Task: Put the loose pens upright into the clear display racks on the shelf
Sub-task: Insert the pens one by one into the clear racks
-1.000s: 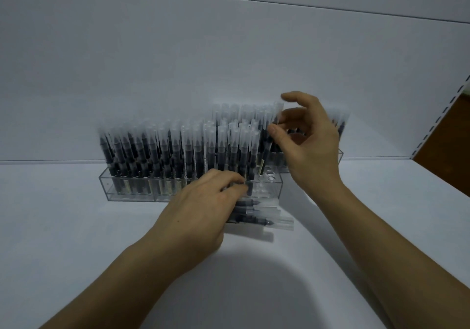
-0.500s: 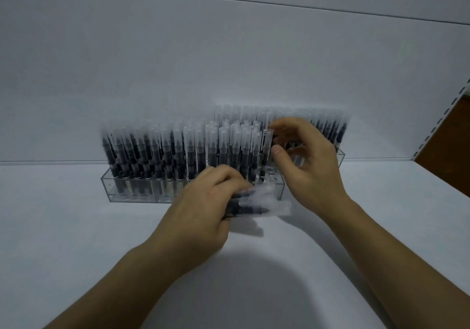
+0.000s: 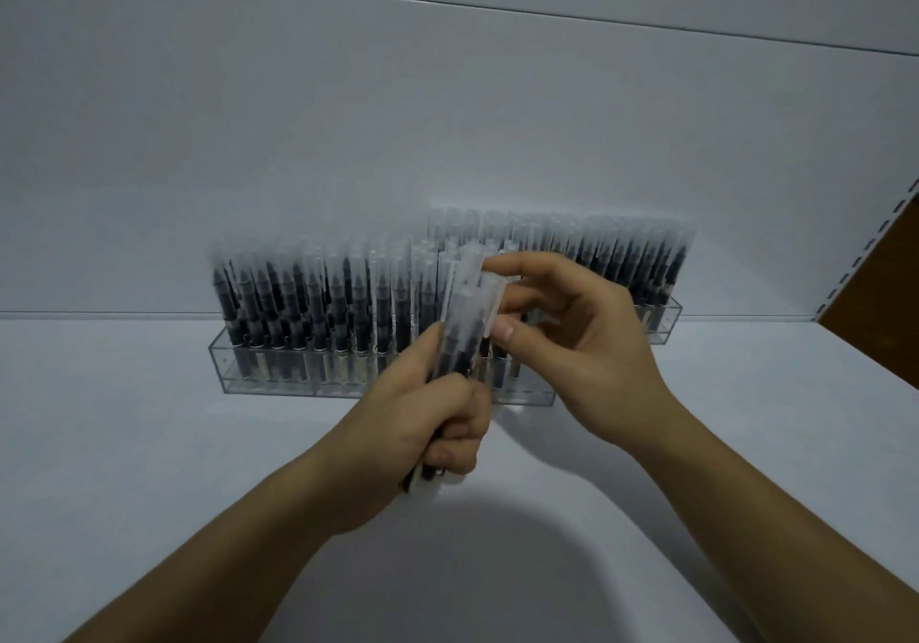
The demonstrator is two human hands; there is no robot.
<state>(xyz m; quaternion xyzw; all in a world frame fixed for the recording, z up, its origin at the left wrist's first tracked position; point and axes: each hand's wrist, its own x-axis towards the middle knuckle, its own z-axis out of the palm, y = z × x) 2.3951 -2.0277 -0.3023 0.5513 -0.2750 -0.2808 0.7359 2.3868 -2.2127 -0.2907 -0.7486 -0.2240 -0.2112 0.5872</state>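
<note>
My left hand point(image 3: 427, 423) grips a bundle of loose pens point(image 3: 465, 334) with clear caps and dark barrels, held nearly upright in front of the racks. My right hand point(image 3: 577, 344) pinches the capped top of one pen in that bundle between thumb and fingers. Behind the hands a clear display rack point(image 3: 278, 379) stands on the white shelf point(image 3: 149, 468), packed with several upright pens. A second clear rack point(image 3: 666, 324), also full of pens, stands further back on the right. The rack's right end is hidden by my hands.
The white back wall point(image 3: 447, 120) rises right behind the racks. A perforated shelf upright point(image 3: 870, 249) and a brown surface bound the right side. My shadow falls on the shelf near the front edge.
My left hand lifted the loose pens off the shelf and turned them from lying flat to nearly upright. My right hand came from the rack to the top of the bundle.
</note>
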